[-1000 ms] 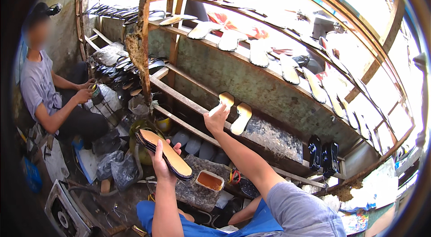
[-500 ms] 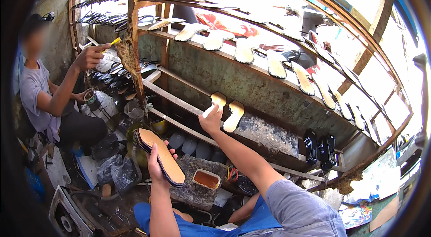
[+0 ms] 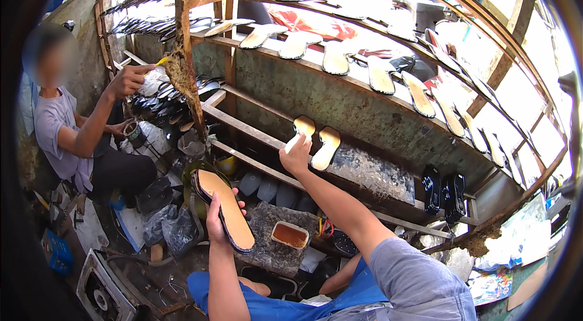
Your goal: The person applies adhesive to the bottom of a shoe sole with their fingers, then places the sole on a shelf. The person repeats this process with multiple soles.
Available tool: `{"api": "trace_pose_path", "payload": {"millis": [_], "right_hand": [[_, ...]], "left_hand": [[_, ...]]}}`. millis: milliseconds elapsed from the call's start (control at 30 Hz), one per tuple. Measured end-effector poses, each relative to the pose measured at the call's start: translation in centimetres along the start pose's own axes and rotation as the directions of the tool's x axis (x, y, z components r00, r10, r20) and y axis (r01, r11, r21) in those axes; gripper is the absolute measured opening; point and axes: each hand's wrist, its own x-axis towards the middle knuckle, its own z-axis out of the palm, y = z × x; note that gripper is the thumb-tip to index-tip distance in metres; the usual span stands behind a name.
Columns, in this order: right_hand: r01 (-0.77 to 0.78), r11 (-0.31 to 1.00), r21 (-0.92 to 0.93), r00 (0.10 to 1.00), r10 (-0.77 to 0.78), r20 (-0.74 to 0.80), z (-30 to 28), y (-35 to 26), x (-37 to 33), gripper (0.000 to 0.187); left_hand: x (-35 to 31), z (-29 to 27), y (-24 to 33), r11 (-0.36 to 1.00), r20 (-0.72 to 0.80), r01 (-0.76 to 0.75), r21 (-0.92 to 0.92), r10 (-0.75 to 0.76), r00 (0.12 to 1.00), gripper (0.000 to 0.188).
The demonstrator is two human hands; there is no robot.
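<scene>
In my left hand [image 3: 220, 218] I hold a sandal sole [image 3: 229, 211] with a tan top and dark rim, fingers wrapped round its edges. My right arm stretches forward to the lower wooden rack. There my right hand [image 3: 296, 156] grips the near end of another sole [image 3: 303, 126], pale and shiny on top, partly hidden by my fingers. Just right of it lies a matching pale sole [image 3: 328, 146]. Below, between my hands, a rectangular tub of amber-brown liquid [image 3: 290, 235] sits on a worn, crusted block [image 3: 261, 224].
At left a co-worker [image 3: 70, 126] sits holding a yellow-handled tool [image 3: 161, 61] and a can [image 3: 133, 133]. Rows of soles [image 3: 336, 58] line the upper shelves. Two black soles [image 3: 452, 196] stand at the rack's right. A wooden post [image 3: 183, 35] rises between me and the co-worker.
The whole view has shifted slightly, so things appear a little farther right. My left hand still holds its sole, and my right hand stays on the rack sole. The co-worker's raised hand moved slightly.
</scene>
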Motion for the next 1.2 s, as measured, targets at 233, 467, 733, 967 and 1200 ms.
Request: {"api": "trace_pose_path", "payload": {"millis": [233,467,733,967,1200], "right_hand": [[0.025,1.0,-0.01,1.0,-0.025,-0.009,-0.4,-0.9,-0.3,0.093],[0.225,0.963,-0.15,0.959,-0.246,-0.142,-4.3,-2.5,-3.1,0.087],[0.163,0.933,-0.322,0.975,-0.202,-0.093,-10.6,1.3,-4.8,0.096],[0.197,0.918,-0.345,0.967,-0.239,-0.083,-11.4,2.4,-5.4,0.094],[0.247,0.944,-0.217,0.957,-0.272,-0.097,-11.9,-0.9,-8.8,0.085]], "left_hand": [[0.1,0.0,0.0,1.0,-0.025,-0.016,0.012,0.017,1.0,0.053],[-0.2,0.1,0.6,0.999,-0.044,-0.003,-0.039,0.001,0.999,0.049],[-0.5,0.1,0.7,1.0,-0.052,-0.01,0.007,0.01,0.999,0.05],[-0.5,0.4,0.1,1.0,-0.023,0.005,0.026,-0.004,1.0,0.05],[-0.6,0.5,0.0,0.998,0.015,0.053,0.047,-0.054,0.998,0.052]]}}
